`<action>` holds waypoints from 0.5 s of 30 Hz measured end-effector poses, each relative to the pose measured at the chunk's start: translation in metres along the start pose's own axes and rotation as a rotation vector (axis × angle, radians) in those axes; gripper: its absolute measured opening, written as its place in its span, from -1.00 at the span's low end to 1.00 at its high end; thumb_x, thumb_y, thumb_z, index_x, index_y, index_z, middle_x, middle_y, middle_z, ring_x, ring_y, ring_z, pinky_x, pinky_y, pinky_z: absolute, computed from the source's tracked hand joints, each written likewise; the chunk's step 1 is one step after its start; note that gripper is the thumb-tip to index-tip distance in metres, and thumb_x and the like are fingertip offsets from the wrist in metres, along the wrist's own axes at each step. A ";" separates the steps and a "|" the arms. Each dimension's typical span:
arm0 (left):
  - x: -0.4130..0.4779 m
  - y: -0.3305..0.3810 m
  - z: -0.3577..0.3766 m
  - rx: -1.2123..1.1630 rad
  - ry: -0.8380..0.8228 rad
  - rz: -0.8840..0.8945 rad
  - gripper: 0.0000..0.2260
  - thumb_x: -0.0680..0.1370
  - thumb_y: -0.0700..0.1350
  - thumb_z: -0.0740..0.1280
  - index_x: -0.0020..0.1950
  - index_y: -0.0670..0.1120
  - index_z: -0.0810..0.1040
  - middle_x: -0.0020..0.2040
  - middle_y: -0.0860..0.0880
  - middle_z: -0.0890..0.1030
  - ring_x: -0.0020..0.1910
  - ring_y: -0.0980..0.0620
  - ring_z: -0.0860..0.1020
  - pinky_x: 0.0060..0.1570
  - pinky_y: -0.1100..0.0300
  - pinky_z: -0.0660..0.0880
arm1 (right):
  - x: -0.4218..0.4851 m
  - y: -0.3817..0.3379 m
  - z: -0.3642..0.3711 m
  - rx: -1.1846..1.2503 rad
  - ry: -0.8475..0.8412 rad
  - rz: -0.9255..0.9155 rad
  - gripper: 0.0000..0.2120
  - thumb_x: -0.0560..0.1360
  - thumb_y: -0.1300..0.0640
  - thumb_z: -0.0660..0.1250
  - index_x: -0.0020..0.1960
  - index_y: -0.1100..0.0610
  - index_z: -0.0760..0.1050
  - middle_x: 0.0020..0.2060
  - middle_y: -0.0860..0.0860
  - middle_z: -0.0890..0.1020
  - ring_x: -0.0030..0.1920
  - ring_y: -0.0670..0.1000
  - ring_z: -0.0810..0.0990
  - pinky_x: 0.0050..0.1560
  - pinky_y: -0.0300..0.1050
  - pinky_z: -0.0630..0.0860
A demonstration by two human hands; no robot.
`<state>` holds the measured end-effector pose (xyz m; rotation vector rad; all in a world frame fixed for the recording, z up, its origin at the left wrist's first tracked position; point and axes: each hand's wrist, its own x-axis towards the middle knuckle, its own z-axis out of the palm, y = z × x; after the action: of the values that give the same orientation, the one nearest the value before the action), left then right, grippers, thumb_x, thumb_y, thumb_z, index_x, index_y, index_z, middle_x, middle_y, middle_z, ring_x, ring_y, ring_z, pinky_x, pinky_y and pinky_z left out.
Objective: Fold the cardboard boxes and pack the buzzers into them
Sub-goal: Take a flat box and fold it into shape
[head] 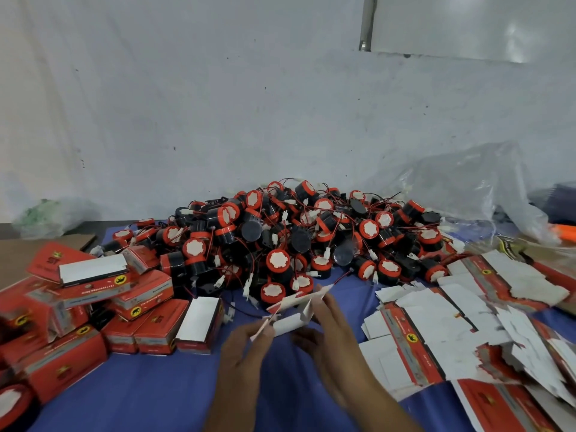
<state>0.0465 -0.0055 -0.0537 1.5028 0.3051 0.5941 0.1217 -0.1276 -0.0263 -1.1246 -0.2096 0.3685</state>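
Note:
A flat red-and-white cardboard box (294, 310) is held between both hands just above the blue cloth, its white inside facing up and its flaps partly bent. My left hand (246, 347) pinches its near left flap. My right hand (327, 332) grips its right side with the fingers curled round the card. Behind it lies a big heap of black-and-red buzzers (299, 235) with red wires and white plugs.
Folded red boxes (93, 310) pile up on the left, some with open white flaps. Unfolded flat boxes (467, 325) are spread out on the right. A clear plastic bag (467, 188) lies at the back right, against a white wall. Blue cloth (162, 391) covers the table.

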 end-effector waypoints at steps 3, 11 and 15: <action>0.002 -0.003 0.000 0.136 -0.057 0.054 -0.48 0.20 0.45 0.34 0.05 0.24 0.61 0.37 0.28 0.35 0.37 0.34 0.31 0.27 0.19 0.30 | -0.002 -0.006 -0.002 0.044 -0.041 0.025 -0.42 0.39 -0.10 0.39 0.34 0.13 0.45 0.01 0.22 0.65 -0.15 0.15 0.61 -0.18 -0.03 0.54; 0.004 0.001 -0.009 0.115 -0.389 0.128 -0.13 0.24 0.49 0.41 0.45 0.12 0.35 0.36 0.18 0.50 0.34 0.21 0.45 0.11 0.29 0.50 | -0.007 -0.012 -0.001 -0.163 -0.038 -0.004 -0.82 0.57 0.11 0.36 0.16 -0.04 0.58 -0.09 0.10 0.67 -0.26 0.01 0.57 -0.36 -0.08 0.38; -0.001 0.006 -0.011 0.091 -0.278 0.174 -0.39 0.32 0.33 0.47 0.31 0.17 0.48 0.24 0.28 0.56 0.23 0.29 0.52 -0.02 0.38 0.53 | -0.007 -0.010 0.000 -0.237 -0.037 -0.020 -0.77 0.59 0.14 0.33 0.22 -0.06 0.57 -0.09 0.09 0.65 -0.32 0.00 0.53 -0.38 -0.12 0.38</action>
<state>0.0387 0.0023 -0.0492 1.6885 -0.0139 0.5051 0.1174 -0.1341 -0.0173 -1.3487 -0.3024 0.3529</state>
